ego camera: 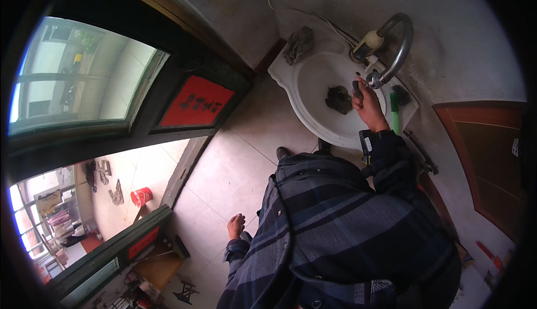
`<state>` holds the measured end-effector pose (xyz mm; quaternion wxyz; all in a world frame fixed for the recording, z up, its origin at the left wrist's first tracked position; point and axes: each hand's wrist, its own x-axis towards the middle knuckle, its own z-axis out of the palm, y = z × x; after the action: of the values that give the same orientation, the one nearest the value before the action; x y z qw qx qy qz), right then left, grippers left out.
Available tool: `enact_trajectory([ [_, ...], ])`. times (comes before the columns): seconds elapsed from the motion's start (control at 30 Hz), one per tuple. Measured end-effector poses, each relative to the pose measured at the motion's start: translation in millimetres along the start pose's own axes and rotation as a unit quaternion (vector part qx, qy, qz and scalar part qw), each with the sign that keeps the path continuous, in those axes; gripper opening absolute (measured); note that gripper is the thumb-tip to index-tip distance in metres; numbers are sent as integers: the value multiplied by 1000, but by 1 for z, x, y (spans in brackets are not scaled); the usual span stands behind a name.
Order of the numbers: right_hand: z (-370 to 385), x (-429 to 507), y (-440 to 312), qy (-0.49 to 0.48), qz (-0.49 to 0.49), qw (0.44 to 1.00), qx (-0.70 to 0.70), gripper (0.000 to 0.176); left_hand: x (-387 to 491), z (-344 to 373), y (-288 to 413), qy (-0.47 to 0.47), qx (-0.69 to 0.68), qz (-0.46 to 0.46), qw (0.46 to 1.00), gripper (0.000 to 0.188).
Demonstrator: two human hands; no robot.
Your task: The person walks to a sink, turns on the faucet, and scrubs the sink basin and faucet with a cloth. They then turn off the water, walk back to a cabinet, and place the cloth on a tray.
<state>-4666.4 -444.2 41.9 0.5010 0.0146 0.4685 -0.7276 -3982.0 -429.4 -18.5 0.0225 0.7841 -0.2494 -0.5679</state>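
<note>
Over the right side of a white washbasin (303, 107), my right hand (366, 104) grips a small dark object (357, 90), too unclear to name. The metal spout of a curved faucet (406, 42) ends right beside my fingers. In the bowl, left of that hand, lies a dark, wet-looking clump (339, 100). A crumpled grey cloth or bag (298, 45) rests on the basin's back left corner. On the right rim lies a green-handled brush (394, 112) with dark bristles. My left hand (236, 226) hangs low at my side, over the tiled floor, its fingers loosely curled and seemingly holding nothing.
A dark green door (184, 135) with a glass pane and a red panel bearing writing stands at the left. Beyond the doorway is a red bucket (141, 196). A brown-framed panel (482, 141) is on the right. A small stool (186, 292) and a wooden table (157, 267) stand lower left.
</note>
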Motion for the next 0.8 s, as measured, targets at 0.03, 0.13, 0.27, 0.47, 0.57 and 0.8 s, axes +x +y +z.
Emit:
enact_trajectory([
  [0.03,4,-2,-1,3,-3,1000,10,40,1,-1,0,-1,0,-1,1000,44],
  [0.13,14,-5,-3,-51,-12,998,39,41,2,-2,-2,-2,1,0,1000,43],
  [0.27,4,-2,-2,-49,-49,997,-21,38,1,-2,-3,9,12,-9,1000,43],
  [0.47,-15,2,-6,-40,10,999,21,18,-1,0,-6,14,10,-12,1000,42],
  [0.57,4,-11,-2,23,-22,997,66,19,-1,0,-9,11,10,-13,1000,42],
  [0.8,35,-23,-11,21,-26,998,-54,20,0,0,-13,1,-5,3,1000,42],
])
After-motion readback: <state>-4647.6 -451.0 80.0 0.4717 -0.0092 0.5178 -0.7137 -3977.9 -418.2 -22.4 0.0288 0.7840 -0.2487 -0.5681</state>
